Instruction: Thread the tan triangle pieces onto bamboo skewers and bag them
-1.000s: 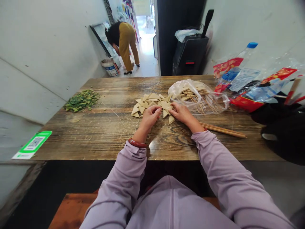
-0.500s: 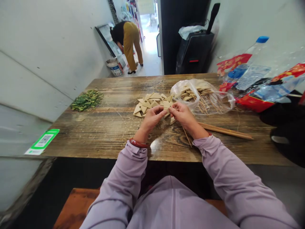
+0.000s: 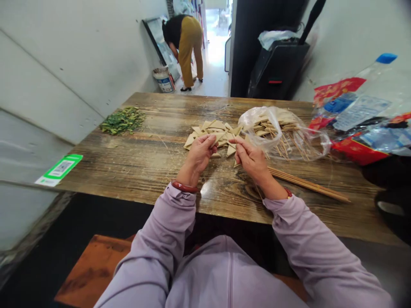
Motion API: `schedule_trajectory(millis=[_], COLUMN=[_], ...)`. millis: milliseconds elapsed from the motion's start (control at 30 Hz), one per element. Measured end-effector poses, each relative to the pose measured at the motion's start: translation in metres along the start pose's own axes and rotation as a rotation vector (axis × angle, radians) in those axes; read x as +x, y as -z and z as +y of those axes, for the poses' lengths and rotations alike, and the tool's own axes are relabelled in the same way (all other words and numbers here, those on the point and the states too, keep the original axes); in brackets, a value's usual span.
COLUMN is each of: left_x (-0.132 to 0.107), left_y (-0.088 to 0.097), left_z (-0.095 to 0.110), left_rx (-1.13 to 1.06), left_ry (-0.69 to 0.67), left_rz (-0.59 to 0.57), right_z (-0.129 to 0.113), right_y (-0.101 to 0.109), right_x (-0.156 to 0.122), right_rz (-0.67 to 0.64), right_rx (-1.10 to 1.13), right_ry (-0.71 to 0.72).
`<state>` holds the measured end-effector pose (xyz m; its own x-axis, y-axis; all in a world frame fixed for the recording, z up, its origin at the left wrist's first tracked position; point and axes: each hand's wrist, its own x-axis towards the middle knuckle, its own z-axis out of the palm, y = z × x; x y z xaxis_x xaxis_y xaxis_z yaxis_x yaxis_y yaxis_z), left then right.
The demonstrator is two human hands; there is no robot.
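Observation:
My left hand (image 3: 199,154) pinches a flat beige triangle of what looks like dried tofu (image 3: 219,137) between thumb and fingers. To its right, my right hand (image 3: 253,162) is closed around a thin wooden skewer (image 3: 258,191), whose lower end sticks out below the palm. The skewer's upper end shows close to the triangle; whether they touch I cannot make out. Just beyond both hands lies a pile of similar triangles (image 3: 212,125). A clear plastic bag (image 3: 248,114) beside the pile holds skewered pieces (image 3: 272,124).
Loose skewers (image 3: 310,185) lie on the wooden table (image 3: 138,171) right of my hand. Chopped greens (image 3: 123,120) are heaped at the far left, a QR card (image 3: 61,169) at the left edge. Plastic packaging with a bottle (image 3: 359,107) crowds the right. A person (image 3: 189,47) bends over beyond the table.
My hands, close together before, are now a little apart. The triangle shows more clearly in the left fingers, and the right hand has turned with the skewer. The camera view has shifted.

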<state>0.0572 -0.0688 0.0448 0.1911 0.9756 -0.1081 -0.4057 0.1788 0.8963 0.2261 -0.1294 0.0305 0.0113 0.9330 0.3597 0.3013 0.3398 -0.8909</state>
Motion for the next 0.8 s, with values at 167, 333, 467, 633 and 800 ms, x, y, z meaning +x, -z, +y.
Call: schedule_trajectory(millis=[167,333,467,633,800], left_x=[0.002,0.002,0.001,0.001,0.000], left_y=[0.002,0.000,-0.001,-0.001,0.000], left_z=[0.003,0.004,0.005,0.004,0.003], left_rx=[-0.106,-0.114,-0.127,-0.124,-0.138], left_ry=[0.120,0.167,0.178,0.173,0.168], left_rz=[0.045,0.035,0.031,0.017,0.009], right_z=[0.001,0.004,0.005,0.009,0.009], right_y=[-0.008,-0.011,-0.010,-0.011,-0.011], right_x=[-0.008,-0.009,-0.009,-0.009,-0.010], right_rz=[-0.070,-0.103,-0.111,-0.097,-0.093], right_rx=[-0.125,-0.165,-0.174,-0.201,-0.212], right_ry=[0.054,0.059,0.075,0.102,0.106])
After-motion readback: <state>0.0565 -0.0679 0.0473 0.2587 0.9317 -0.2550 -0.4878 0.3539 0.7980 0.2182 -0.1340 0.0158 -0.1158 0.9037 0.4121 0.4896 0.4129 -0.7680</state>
